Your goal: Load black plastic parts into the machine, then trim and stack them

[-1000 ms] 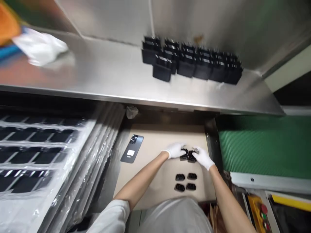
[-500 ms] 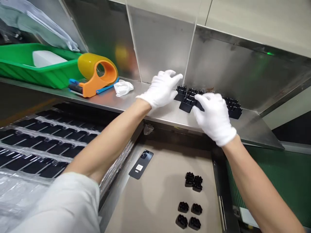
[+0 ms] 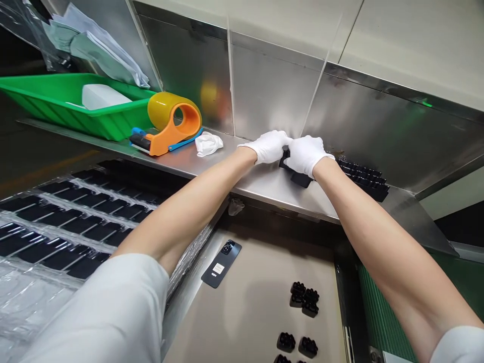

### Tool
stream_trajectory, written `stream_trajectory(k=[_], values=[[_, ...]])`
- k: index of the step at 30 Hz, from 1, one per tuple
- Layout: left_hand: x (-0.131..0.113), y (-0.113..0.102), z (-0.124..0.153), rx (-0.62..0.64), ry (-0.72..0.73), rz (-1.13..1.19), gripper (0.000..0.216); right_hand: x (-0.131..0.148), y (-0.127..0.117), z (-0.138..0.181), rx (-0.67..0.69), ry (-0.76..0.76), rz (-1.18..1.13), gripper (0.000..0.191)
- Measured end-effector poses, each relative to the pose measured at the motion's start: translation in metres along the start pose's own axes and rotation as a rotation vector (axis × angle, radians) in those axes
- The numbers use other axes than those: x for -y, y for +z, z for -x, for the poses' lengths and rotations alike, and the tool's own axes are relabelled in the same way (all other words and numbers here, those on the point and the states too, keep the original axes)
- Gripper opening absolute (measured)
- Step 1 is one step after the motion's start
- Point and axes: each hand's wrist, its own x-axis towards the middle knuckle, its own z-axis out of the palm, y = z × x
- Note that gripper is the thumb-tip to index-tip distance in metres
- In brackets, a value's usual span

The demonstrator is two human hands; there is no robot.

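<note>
Both hands wear white gloves and reach up to the steel shelf [image 3: 264,184]. My left hand [image 3: 269,146] and my right hand [image 3: 305,154] are curled together around the left end of a cluster of black plastic parts [image 3: 363,176] lined up on the shelf. A black part [image 3: 300,179] shows just under my right hand. Their fingertips are hidden among the parts. On the beige work surface [image 3: 249,307] below lie small black moulded pieces [image 3: 304,296] in a clump, with more black pieces [image 3: 297,344] nearer me.
A phone [image 3: 221,256] lies face down on the beige surface. An orange tape dispenser [image 3: 170,123], a crumpled white cloth [image 3: 207,143] and a green tray [image 3: 71,103] sit on the shelf at left. Plastic-wrapped trays of black items [image 3: 64,222] stack at left. A green conveyor [image 3: 381,317] runs at right.
My hands left the small pieces on the beige surface, rose to the shelf, and closed together on the left end of the black parts. The camera tilted upward.
</note>
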Motion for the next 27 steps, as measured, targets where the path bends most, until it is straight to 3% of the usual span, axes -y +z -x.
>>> stream_trajectory(k=[5, 11, 14, 17, 19, 22, 24, 27], values=[[0.015, -0.011, 0.005, 0.017, 0.052, 0.225, 0.043, 0.022, 0.004, 0.019, -0.079, -0.113, -0.095, 0.038], [0.008, -0.021, 0.005, -0.023, -0.087, 0.291, 0.052, 0.054, 0.011, 0.056, -0.21, -0.108, -0.3, 0.031], [-0.002, -0.022, 0.002, -0.009, -0.089, 0.209, 0.049, 0.07, 0.022, 0.099, -0.275, -0.113, -0.454, 0.022], [-0.007, -0.018, 0.001, 0.066, -0.05, 0.163, 0.048, 0.08, 0.044, 0.162, -0.331, -0.148, -0.672, 0.02], [-0.007, -0.012, 0.001, 0.116, -0.022, 0.166, 0.047, 0.078, 0.061, 0.204, -0.275, -0.085, -0.864, 0.017], [-0.005, -0.003, 0.0, 0.117, -0.035, 0.234, 0.049, 0.057, 0.087, 0.249, 0.006, 0.14, -1.169, 0.011], [-0.005, -0.002, -0.003, 0.097, -0.078, 0.351, 0.051, 0.036, 0.107, 0.27, 0.178, 0.317, -1.305, 0.017], [-0.011, -0.013, 0.007, 0.085, -0.19, 0.582, 0.05, 0.003, 0.145, 0.296, 0.195, 0.525, -1.351, 0.033]])
